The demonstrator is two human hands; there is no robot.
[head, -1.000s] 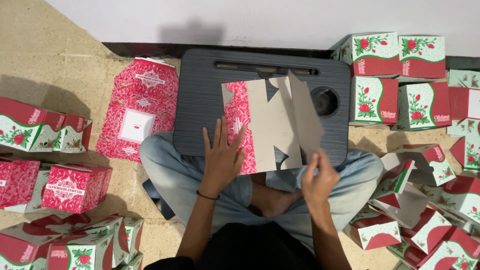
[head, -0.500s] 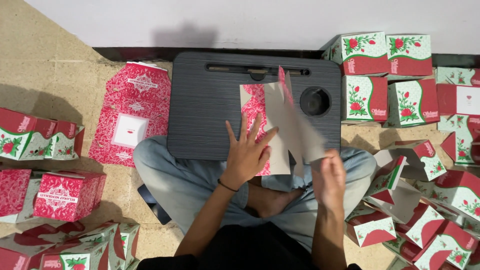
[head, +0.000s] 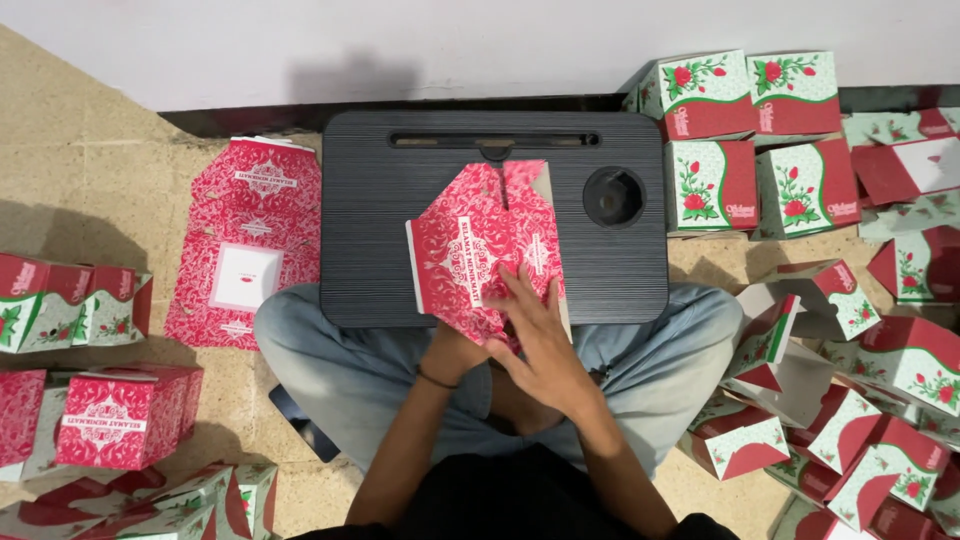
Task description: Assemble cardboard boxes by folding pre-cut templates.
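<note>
Red patterned card fills the middle of the view: a half-folded carton (head: 487, 250) lies tilted on the dark ribbed worktop (head: 380, 200), its pale inner edge showing along the left and right sides; the right hand (head: 540, 335) lies flat on top of the carton's near end, fingers (head: 515, 285) spread and pressing down on the red face rather than curled round it; the left hand (head: 455, 350) sits at 6 o'clock of the carton, mostly hidden under the card and the right hand, so I cannot tell how far its fingers are closed or whether they grip the card; a dark band (head: 437, 381) circles the left wrist.

The worktop rests across the person's crossed legs in pale jeans (head: 330, 365); a round cup recess (head: 613, 196) lies at 3 o'clock of the carton, a long slot (head: 495, 140) at 12 o'clock.

On the tiled floor (head: 80, 180), at 9 o'clock, a stack of flat red carton blanks (head: 250, 240) lies just beside the worktop; further out at 8 o'clock stand folded red boxes (head: 125, 415); from 1 to 5 o'clock folded green-and-red boxes with rose prints (head: 745, 95) are piled, some upright, some tipped over.
</note>
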